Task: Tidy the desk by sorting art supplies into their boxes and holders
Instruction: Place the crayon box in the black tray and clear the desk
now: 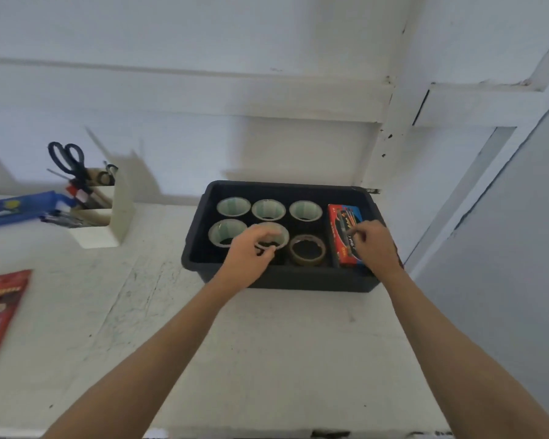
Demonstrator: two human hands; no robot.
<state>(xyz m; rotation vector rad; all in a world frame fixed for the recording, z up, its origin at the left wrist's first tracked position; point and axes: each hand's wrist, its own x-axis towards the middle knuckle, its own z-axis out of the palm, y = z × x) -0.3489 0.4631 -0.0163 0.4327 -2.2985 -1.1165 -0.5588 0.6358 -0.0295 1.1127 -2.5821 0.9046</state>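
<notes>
Well, we seem to be well into the sorting. The black bin (279, 277) stands on the bench (267, 343) against the wall, and it already holds two rows of tape. Three pale rolls (268, 210) line the back. In front sit another pale roll (225, 232), the roll in hand (278, 234) and a brown tape roll (308, 250).

Our left grip (251, 248) curls round the near rim of the middle front roll, which sits low in the bin between its neighbours. We judge it is being settled into its slot, though we cannot tell whether it rests on the floor of the bin. Our right grip (373, 245) curls onto the red marker box (343, 217), which lies along the right end of the bin, just beside the brown roll. It appears to pinch the near part of the box.

Far left, the white holder (121, 210) already carries the scissors (67, 160) and some pens.

What is left, as far as we can see: a blue pack (16, 210) lying beside the holder and a red packet (0, 312) at the bench's left edge, both outside any box. Once both grips let go here, we judge those two are next.
</notes>
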